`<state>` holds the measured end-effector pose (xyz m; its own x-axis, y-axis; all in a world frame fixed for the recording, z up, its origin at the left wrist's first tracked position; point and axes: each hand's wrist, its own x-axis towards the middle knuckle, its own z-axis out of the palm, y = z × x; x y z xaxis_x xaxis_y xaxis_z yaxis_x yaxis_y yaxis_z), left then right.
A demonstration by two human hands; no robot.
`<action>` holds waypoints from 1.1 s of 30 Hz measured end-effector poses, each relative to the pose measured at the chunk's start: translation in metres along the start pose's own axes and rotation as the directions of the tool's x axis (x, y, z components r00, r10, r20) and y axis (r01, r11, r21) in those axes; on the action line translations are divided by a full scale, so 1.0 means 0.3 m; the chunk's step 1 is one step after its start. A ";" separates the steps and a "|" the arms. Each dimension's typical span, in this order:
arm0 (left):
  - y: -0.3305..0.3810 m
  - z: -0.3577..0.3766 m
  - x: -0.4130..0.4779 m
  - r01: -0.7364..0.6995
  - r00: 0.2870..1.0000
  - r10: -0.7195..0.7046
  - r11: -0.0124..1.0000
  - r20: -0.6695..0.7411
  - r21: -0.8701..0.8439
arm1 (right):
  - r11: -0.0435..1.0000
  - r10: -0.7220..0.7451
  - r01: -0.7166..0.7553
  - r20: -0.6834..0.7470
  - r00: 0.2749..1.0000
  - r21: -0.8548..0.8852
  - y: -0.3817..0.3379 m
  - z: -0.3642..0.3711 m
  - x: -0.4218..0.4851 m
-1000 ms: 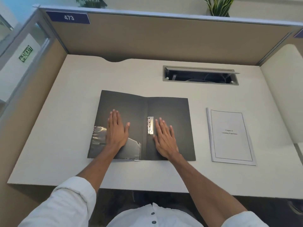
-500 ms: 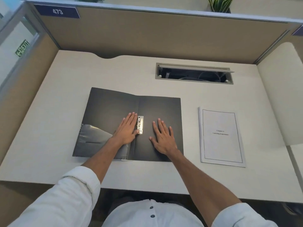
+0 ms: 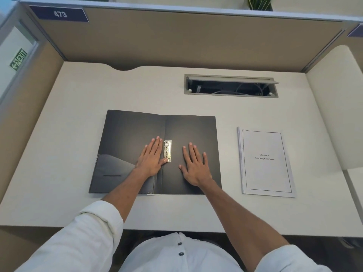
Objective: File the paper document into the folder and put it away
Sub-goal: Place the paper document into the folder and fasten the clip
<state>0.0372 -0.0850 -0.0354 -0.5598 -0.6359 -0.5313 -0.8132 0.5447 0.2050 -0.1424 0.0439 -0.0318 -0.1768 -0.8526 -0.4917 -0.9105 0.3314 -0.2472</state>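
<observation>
White desk (image 3: 59, 173) inside tan cubicle panels (image 3: 176, 40). Open cable hatch (image 3: 230, 86) at rear, wires inside. Blue "473" plate (image 3: 60, 14) upper left, green exit sign (image 3: 19, 59) beyond, plant (image 3: 259, 2) atop partition.

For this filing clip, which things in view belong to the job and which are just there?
Job:
- folder, open flat on the desk
- metal clip at its spine
- document, lying right of the folder, untouched
- left hand and right hand, both flat on the folder

Just there:
- cable hatch, open
- number plate
- exit sign
- plant
</observation>
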 end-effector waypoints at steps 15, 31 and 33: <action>-0.021 -0.057 -0.037 -0.124 0.992 0.119 0.968 -0.035 -0.217 | 1.000 0.002 -0.002 0.011 1.000 0.009 -0.004 -0.002 -0.010; 0.068 -0.159 0.059 -0.084 0.925 -0.086 0.903 -0.370 -0.422 | 1.000 -0.001 0.001 -0.018 1.000 0.025 0.013 0.027 0.007; 0.065 -0.159 0.075 -0.091 0.919 -0.077 0.912 -0.387 -0.399 | 0.999 -0.001 0.001 -0.024 1.000 0.033 0.014 0.031 0.012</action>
<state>0.0011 -0.1148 -0.0043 -0.5129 -0.8380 -0.1861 -0.7543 0.3364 0.5638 -0.1434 0.0461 -0.0424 -0.1850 -0.8622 -0.4716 -0.8979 0.3433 -0.2754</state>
